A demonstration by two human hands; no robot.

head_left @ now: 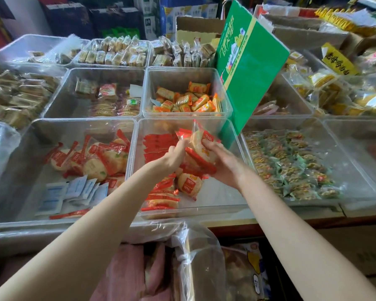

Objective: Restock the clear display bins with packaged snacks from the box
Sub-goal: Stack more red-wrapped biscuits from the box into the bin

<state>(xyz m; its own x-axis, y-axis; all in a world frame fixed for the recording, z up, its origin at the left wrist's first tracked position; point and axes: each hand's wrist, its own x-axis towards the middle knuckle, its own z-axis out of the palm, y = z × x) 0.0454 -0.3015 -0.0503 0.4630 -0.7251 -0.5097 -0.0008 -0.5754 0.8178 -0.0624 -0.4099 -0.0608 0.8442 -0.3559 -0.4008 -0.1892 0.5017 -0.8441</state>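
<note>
Both my hands reach into the middle front clear bin [206, 208]. My left hand [175, 154] and my right hand [223, 160] together grip a bunch of red-and-clear packaged round rice crackers [201, 148], held a little above the bin's floor. More of the same packets [182, 185] lie below my hands and in a row along the bin's left side. A plastic-lined box of stock [204, 268] sits low in front of me, below the counter edge.
The left front bin [30, 211] holds similar red packets and small white sachets. The right front bin [354, 170] holds green-wrapped snacks. An orange-packet bin [188, 72] stands behind. A green cardboard sign [248, 68] leans between bins at right.
</note>
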